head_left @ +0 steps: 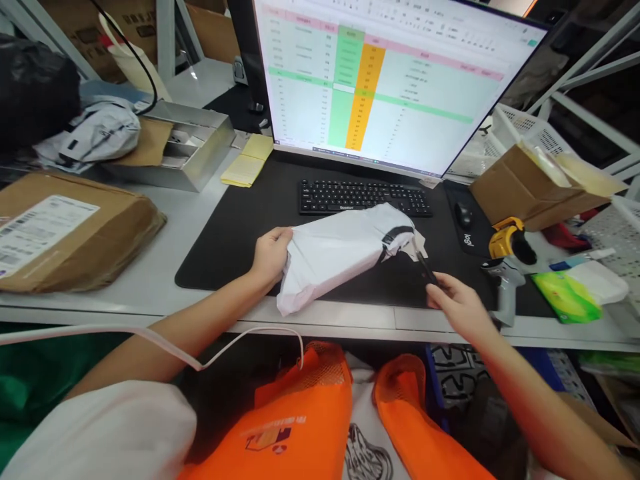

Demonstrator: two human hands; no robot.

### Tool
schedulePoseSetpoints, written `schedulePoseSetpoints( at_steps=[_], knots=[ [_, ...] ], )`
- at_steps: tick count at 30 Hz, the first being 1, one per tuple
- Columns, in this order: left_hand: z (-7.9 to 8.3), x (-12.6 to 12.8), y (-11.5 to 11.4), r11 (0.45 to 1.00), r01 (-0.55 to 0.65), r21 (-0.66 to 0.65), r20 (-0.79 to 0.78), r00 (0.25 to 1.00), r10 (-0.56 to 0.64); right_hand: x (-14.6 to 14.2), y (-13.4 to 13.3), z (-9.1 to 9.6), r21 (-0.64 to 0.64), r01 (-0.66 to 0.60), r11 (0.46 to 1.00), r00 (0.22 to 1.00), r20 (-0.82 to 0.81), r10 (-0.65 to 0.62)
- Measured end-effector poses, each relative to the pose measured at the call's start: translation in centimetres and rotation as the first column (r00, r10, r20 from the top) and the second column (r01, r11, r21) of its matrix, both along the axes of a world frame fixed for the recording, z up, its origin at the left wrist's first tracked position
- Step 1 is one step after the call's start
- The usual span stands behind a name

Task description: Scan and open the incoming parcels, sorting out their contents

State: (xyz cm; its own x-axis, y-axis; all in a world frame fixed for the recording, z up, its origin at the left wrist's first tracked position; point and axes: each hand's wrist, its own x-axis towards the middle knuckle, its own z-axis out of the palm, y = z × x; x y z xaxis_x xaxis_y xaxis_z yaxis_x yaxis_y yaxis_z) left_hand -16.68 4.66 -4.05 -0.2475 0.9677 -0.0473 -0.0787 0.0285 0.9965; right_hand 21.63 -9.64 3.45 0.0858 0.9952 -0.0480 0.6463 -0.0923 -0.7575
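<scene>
A white plastic mailer bag (335, 253) lies across the black desk mat (240, 227) in front of the keyboard. My left hand (270, 255) grips its left end, fingers wrapped round the plastic. My right hand (456, 303) is closed on a thin dark tool (426, 267), whose tip touches the bag's right end near a black strip. I cannot make out what kind of tool it is.
A black keyboard (364, 197) and a monitor (390, 80) showing a spreadsheet stand behind. A mouse (463, 214), a yellow tape dispenser (507, 241), a scanner (506, 287) and a cardboard box (530, 187) are at the right. A brown parcel (70, 233) lies at the left, orange bags (300, 413) below the desk.
</scene>
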Motion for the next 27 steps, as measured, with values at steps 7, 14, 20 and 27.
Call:
schedulePoseSetpoints(
  at_steps=[7,14,20,27],
  knots=[
    [1.7,3.5,-10.6,0.893,0.438,-0.106,-0.015,0.897,-0.442,-6.1,6.7,-2.6,0.082,-0.046,0.996,0.96,-0.273,0.067],
    [2.6,4.4,-12.8,0.537,0.839,0.088,-0.87,0.328,-0.369,-7.6,9.0,2.9,0.123,-0.341,0.932,0.799,0.561,0.218],
    [0.6,4.1,-11.3,0.377,0.789,0.485,-0.84,0.54,-0.048,-12.2,5.4,6.3,-0.151,-0.571,0.807,0.407,0.801,0.438],
    [0.1,3.9,-10.7,0.348,0.802,0.486,-0.842,0.536,-0.061,-9.1,0.6,6.4,-0.272,-0.583,0.766,0.279,0.818,0.503]
  ],
)
